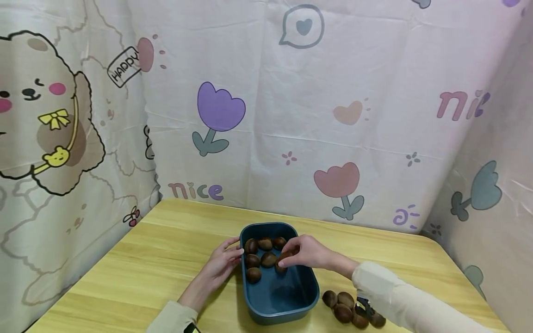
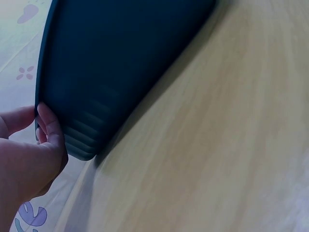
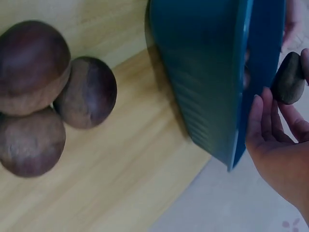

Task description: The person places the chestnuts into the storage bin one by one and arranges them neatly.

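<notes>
A dark blue rectangular container (image 1: 281,296) stands on the table with several brown chestnuts (image 1: 253,275) in its far half. My left hand (image 1: 222,264) grips its left rim; in the left wrist view the thumb and fingers (image 2: 49,121) pinch the wall near one corner. Over the container's right side, my right hand (image 1: 310,252) pinches one chestnut (image 3: 288,79) between thumb and fingers. From the head view that chestnut is partly hidden by the fingers. To the right of the container, several loose chestnuts (image 1: 343,312) lie in a group, partly behind the right sleeve.
The wooden table (image 1: 166,259) extends on both sides of the container. Printed cloth (image 1: 270,185) hangs along its back edge and at both sides. In the right wrist view, loose chestnuts (image 3: 31,142) lie near the container's outer wall.
</notes>
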Motion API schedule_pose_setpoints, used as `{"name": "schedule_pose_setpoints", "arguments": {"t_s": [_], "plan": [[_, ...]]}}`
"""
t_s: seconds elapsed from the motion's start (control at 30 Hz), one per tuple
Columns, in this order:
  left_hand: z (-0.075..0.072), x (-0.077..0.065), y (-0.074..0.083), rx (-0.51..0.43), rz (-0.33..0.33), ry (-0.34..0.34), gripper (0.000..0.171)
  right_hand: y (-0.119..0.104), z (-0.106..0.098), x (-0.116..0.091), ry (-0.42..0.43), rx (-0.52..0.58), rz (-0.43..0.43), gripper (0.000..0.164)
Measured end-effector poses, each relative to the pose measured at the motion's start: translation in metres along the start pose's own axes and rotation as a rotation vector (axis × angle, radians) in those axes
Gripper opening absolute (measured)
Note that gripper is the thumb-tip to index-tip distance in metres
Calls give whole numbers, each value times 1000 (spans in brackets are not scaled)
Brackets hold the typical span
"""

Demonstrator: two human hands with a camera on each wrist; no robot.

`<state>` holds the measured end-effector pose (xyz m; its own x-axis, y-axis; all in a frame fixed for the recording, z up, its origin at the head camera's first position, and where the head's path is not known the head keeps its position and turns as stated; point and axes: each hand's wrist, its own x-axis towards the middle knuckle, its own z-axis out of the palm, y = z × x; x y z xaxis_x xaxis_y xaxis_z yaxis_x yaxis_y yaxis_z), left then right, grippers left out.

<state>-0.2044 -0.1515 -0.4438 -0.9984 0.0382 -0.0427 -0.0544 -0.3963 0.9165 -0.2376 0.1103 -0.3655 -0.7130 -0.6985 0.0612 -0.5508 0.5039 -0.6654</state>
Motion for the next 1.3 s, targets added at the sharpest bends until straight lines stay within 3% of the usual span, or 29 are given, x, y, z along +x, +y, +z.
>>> {"name": "schedule_pose_setpoints", "arguments": {"t_s": [0.23, 0.4, 0.63, 1.07, 1.3], "plan": [[-2, 0, -2, -8, 13, -15, 50, -3, 13, 8, -83, 30, 40, 21], [-7, 0, -6, -23, 74, -78, 49, -5, 21, 13, -143, 34, 63, 18], [0, -1, -1, -12, 4, 2, 51, -5, 32, 17, -153, -3, 112, 19], [0, -3, 2, -21, 4, -2, 52, -2, 45, 24, -26, -106, 32, 22], [1, -2, 1, -20, 8, 0, 50, -3, 53, 26, 48, -94, 51, 17]]}}
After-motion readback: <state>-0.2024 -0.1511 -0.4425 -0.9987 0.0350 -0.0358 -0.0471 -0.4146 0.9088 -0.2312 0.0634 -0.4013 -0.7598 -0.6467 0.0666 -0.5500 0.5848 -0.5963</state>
